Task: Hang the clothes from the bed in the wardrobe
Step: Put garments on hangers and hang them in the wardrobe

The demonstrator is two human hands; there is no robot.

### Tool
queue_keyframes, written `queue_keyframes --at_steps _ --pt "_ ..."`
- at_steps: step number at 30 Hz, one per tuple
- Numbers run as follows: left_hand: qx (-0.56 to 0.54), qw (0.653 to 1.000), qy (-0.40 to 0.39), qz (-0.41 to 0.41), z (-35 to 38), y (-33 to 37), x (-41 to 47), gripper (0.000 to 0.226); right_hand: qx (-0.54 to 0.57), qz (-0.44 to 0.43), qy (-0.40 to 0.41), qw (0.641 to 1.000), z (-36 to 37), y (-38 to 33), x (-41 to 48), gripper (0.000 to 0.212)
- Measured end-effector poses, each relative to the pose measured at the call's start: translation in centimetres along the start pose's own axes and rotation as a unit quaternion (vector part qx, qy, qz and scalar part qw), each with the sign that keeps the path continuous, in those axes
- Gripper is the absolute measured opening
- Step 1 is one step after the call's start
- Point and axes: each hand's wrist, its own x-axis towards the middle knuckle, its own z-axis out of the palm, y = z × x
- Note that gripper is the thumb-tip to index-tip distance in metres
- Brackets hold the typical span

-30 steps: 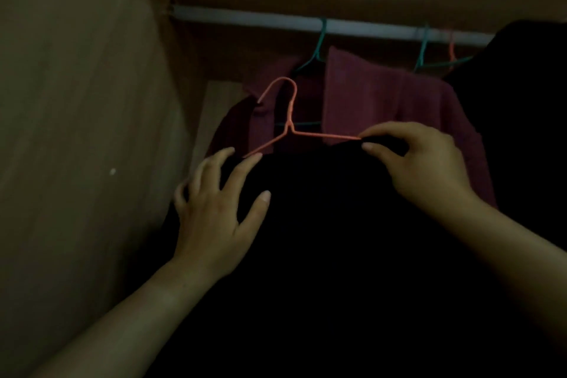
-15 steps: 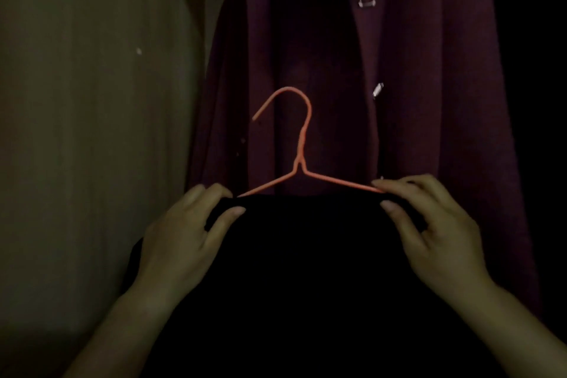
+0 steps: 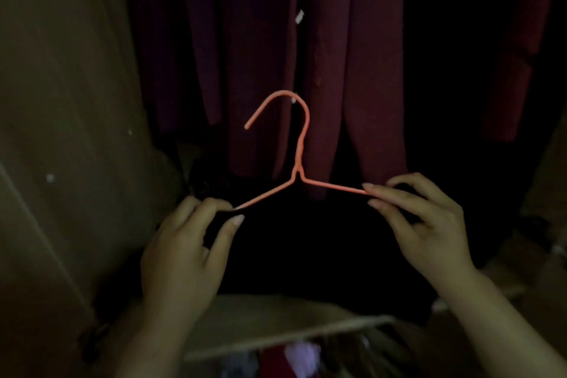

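Pinching the orange hanger (image 3: 297, 175) are the left hand (image 3: 184, 255) and right hand (image 3: 429, 224).

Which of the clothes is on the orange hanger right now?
The black garment in front: the orange hanger runs into it, left hand and right hand gripping its shoulders. The dark red garment hangs behind.

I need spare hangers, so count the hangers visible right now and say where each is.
1. The orange hanger sits mid-frame, its ends pinched by the left hand and right hand. Hangers carrying the maroon clothes behind may be hidden above the frame.
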Motion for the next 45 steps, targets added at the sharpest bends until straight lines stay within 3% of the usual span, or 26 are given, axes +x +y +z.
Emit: queue_keyframes --at_steps 5,11,18,28,31,39,45 --pt "-0.046 0.998 -0.04 0.017 -3.8 3.0 -7.5 0.026 -0.001 0.09 -0.01 0.996 -5.6 -7.2 -8.4 0.02" --pt "-0.051 0.995 -0.051 0.065 -8.1 8.2 -11.3 0.025 -0.039 0.137 0.035 0.989 -12.9 -14.3 -12.5 0.021" --pt "-0.116 0.976 -0.148 0.108 -7.9 15.2 -18.4 0.023 -0.119 0.219 0.054 0.967 -22.8 -19.9 -21.8 0.019" --pt "-0.217 0.927 -0.242 0.189 -7.2 35.0 -30.0 0.024 -0.268 0.319 0.11 0.902 -44.7 -29.7 -34.4 0.018" --pt "-0.255 0.899 -0.284 0.215 -7.1 41.8 -34.0 0.026 -0.29 0.348 0.135 0.881 -51.3 -33.3 -38.8 0.018" --pt "-0.415 0.775 -0.422 0.221 -5.5 55.7 -44.9 0.01 -0.44 0.4 0.151 0.79 -64.5 -42.7 -46.3 0.022" --pt "-0.461 0.721 -0.475 0.204 -3.0 64.8 -48.1 0.014 -0.504 0.421 0.152 0.739 -73.5 -42.3 -46.6 0.019"
